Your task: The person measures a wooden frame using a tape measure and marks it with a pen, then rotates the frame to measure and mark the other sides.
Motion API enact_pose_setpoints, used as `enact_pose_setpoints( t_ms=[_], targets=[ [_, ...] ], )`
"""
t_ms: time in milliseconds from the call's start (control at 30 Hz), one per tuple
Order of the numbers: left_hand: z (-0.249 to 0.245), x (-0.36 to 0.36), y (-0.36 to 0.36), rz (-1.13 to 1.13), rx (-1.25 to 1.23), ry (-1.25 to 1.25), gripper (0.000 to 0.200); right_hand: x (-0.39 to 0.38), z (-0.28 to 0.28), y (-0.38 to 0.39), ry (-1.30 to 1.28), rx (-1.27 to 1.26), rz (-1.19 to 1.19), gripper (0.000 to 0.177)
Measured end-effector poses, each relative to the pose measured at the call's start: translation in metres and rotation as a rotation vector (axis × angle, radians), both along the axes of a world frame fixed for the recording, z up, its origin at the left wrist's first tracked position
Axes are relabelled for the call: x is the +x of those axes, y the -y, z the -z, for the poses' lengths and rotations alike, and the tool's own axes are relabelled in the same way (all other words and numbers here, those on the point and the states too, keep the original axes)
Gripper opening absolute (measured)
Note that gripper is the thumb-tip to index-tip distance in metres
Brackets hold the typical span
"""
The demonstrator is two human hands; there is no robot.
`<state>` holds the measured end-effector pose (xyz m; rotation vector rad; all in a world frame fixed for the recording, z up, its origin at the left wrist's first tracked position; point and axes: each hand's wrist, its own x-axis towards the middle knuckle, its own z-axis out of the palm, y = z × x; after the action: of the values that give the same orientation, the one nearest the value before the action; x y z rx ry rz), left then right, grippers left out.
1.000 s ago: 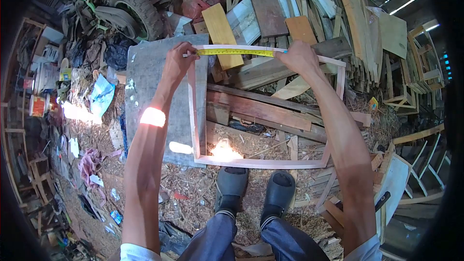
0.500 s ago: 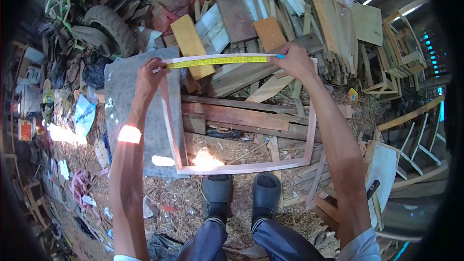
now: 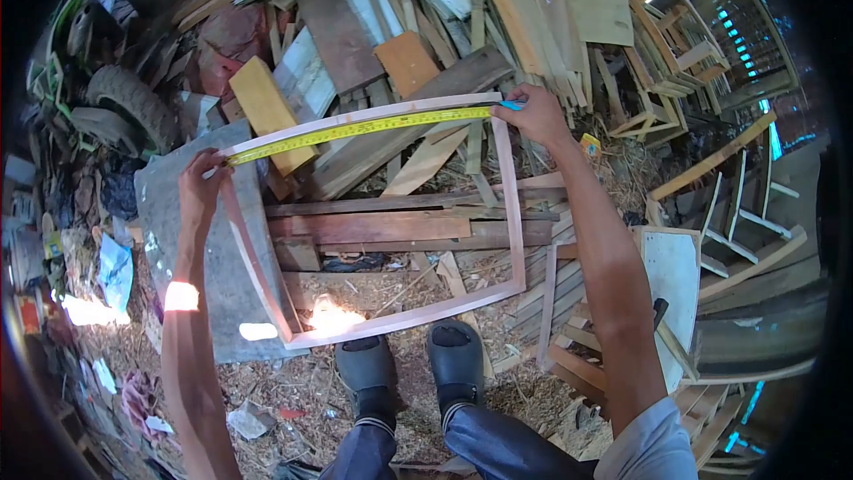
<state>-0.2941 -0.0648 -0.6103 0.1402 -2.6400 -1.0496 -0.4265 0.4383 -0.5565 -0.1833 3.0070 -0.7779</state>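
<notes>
A rectangular frame of thin pale wooden strips (image 3: 404, 316) is stretched out in front of me, its lower strip by my feet. Along its far strip runs a yellow tape measure (image 3: 355, 130). At the far left corner, my left hand (image 3: 201, 185) pinches the end of the tape against the wood. My right hand (image 3: 538, 116) is closed on the tape at the far right corner, with a small blue item (image 3: 511, 105) showing between thumb and fingers.
A grey board (image 3: 191, 231) lies under the frame's left side. Planks and offcuts (image 3: 382, 228) cover the ground inside and beyond it. A motorcycle wheel (image 3: 131, 107) stands at the far left. Wooden chair frames (image 3: 680, 53) and a white panel (image 3: 668, 293) are at the right.
My right hand has moved right along the far strip to its corner, so a longer stretch of tape shows. The view has turned, and the frame sits further left and more slanted.
</notes>
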Motion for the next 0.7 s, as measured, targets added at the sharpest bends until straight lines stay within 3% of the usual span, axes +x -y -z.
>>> enact_pose_setpoints(
  t_ms=[700],
  targets=[
    [0.002,-0.001,0.002,0.004,-0.002,0.041,0.02,-0.026,0.019,-0.024,0.101,-0.035,0.1,0.045]
  ],
)
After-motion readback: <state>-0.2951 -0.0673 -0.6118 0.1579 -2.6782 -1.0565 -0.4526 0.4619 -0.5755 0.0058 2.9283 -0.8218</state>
